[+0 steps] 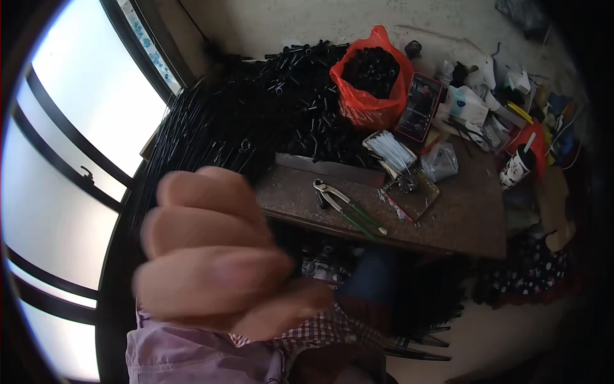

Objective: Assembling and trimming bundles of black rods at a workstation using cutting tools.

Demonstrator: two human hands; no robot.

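Close in front of me, my left hand [211,249] is raised and blurred, covering the near left part of the bench. Its fingers are curled, and thumb and forefinger press together. Whatever may lie between them is too small or hidden to make out. My right hand does not show. Beyond the raised hand lies a wide heap of short black tubes [300,96], with long thin black rods [185,141] massed on its left. Pincers with green handles [348,208] rest near the front edge of the brown workbench [467,217].
A red plastic bag [374,109] full of black pieces stands at the back, beside a propped phone [420,107]. Nearby are a box of white sticks [391,152], a clear bag [439,161] and a patterned cup [517,168]. Frosted window panes [70,192] border the left.
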